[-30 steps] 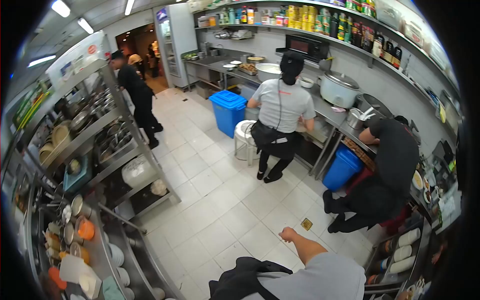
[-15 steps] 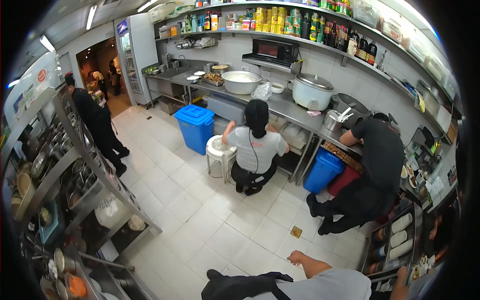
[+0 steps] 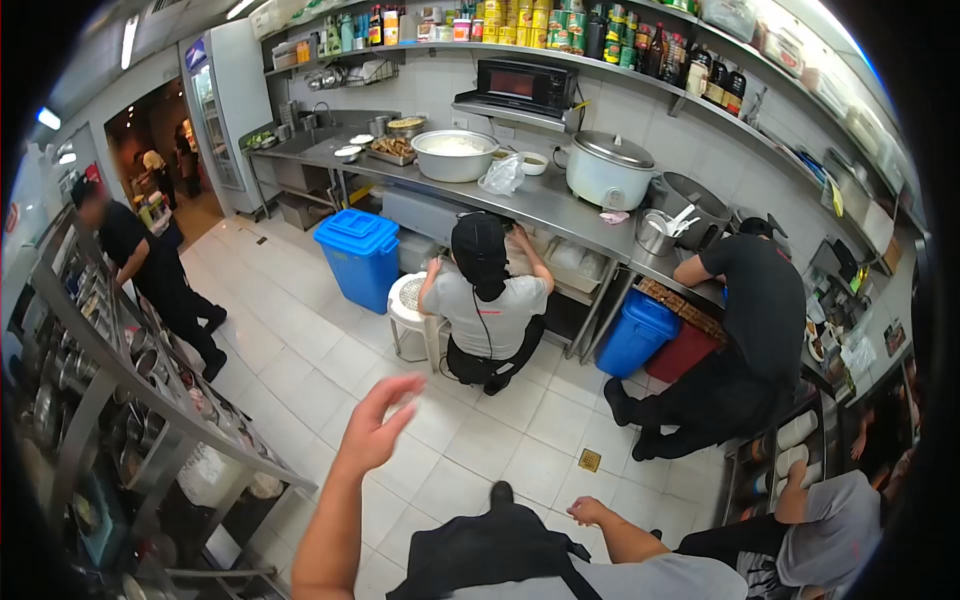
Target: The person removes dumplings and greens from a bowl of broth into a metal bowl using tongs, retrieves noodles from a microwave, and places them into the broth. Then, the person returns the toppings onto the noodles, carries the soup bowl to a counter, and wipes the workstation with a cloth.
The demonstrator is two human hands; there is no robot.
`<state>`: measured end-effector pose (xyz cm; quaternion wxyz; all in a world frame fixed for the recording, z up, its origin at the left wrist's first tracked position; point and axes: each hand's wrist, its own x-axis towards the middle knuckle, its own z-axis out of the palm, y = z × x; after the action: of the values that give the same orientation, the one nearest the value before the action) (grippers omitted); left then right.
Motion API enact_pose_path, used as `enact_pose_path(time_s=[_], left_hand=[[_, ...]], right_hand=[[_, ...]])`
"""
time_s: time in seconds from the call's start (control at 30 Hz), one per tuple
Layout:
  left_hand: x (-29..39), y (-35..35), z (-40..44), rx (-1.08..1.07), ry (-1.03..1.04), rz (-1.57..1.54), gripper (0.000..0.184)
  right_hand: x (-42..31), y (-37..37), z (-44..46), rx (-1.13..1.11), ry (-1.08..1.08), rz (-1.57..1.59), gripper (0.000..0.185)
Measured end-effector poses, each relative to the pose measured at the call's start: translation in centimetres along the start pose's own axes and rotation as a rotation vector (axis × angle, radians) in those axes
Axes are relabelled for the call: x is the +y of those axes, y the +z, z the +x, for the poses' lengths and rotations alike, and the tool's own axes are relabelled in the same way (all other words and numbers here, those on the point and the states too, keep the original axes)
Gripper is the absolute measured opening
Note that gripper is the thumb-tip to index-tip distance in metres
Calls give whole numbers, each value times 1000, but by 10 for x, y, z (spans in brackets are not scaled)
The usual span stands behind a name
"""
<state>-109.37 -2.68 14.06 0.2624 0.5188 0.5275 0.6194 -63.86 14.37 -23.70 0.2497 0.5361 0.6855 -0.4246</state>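
Note:
My left hand [image 3: 385, 422] is raised over the tiled floor [image 3: 350, 350], with its thumb and fingers apart and nothing held; its fingertips are a little blurred. Lower down, my right hand [image 3: 588, 511] hangs beside my black apron [image 3: 490, 550]. Its fingers are loosely bent, and I see nothing in them. Neither hand touches anything. A floor drain [image 3: 590, 460] lies beyond my right hand. Ahead, a person in a grey shirt [image 3: 490, 310] squats by a white stool [image 3: 408, 312], reaching under the steel counter [image 3: 390, 182].
A steel rack [image 3: 180, 425] with pots stands left, near a person in black [image 3: 150, 265]. A blue lidded bin [image 3: 358, 262] sits by the counter. Another person [image 3: 755, 310] bends over the counter at right. A person [image 3: 830, 525] reaches into a right-hand shelf [image 3: 735, 490].
My left hand has come into view, raised in front. My right hand stays low. The squatting person's right arm has moved up. A person in grey now shows at the right shelf.

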Motion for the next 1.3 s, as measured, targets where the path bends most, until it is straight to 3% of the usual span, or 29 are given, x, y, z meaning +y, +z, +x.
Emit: enact_pose_path(time_s=[0.03,0.1,0.13,0.2,0.3,0.37,0.4,0.43,0.5,0.53,0.57,0.63,0.73,0.8,0.87,0.9,0.97,1.1,1.17,1.3], left_hand=[[64,20,28,-106,214,132,35],[137,53,65,-336,630,298,42],[163,71,75,-381,806,383,31],[197,109,87,-413,1016,368,21],[203,141,108,-523,1042,414,16],[181,170,130,42,1422,474,21],[195,162,122,-120,1237,544,20],[195,158,130,-121,1249,544,20],[193,149,144,-272,931,575,25],[179,138,149,-290,755,409,28],[156,128,158,-320,589,239,31],[84,119,185,-22,722,362,34],[-38,96,191,7,81,422,25],[-105,74,180,-127,-181,495,21],[-140,65,178,-88,-351,295,20],[-152,61,191,-103,-346,290,20],[-173,56,214,113,-387,-122,17],[-192,50,314,237,-333,-45,16],[-195,57,374,222,-331,-44,16],[-202,93,491,-47,-187,25,16]], right_hand=[[17,-1,8,-8,4,-16,35],[43,-12,20,-83,230,167,34],[50,-24,21,-89,270,172,34],[48,-43,41,-90,240,171,34],[39,-92,89,6,167,254,34],[49,-107,109,87,135,327,35],[53,-116,124,97,138,338,35],[51,-124,141,125,75,387,34],[35,-152,146,153,2,408,33],[24,-170,133,185,-37,369,32],[7,-193,115,224,-75,343,32],[5,-213,125,217,-60,355,31],[11,-242,160,297,-122,318,31],[6,-261,163,305,-126,383,31],[-3,-279,165,309,-107,451,31],[-2,-290,169,301,-82,493,31],[1,-302,178,300,-57,487,31],[-3,-353,178,222,5,339,30],[-15,-384,173,325,41,484,30],[-22,-428,159,520,-30,817,20]])
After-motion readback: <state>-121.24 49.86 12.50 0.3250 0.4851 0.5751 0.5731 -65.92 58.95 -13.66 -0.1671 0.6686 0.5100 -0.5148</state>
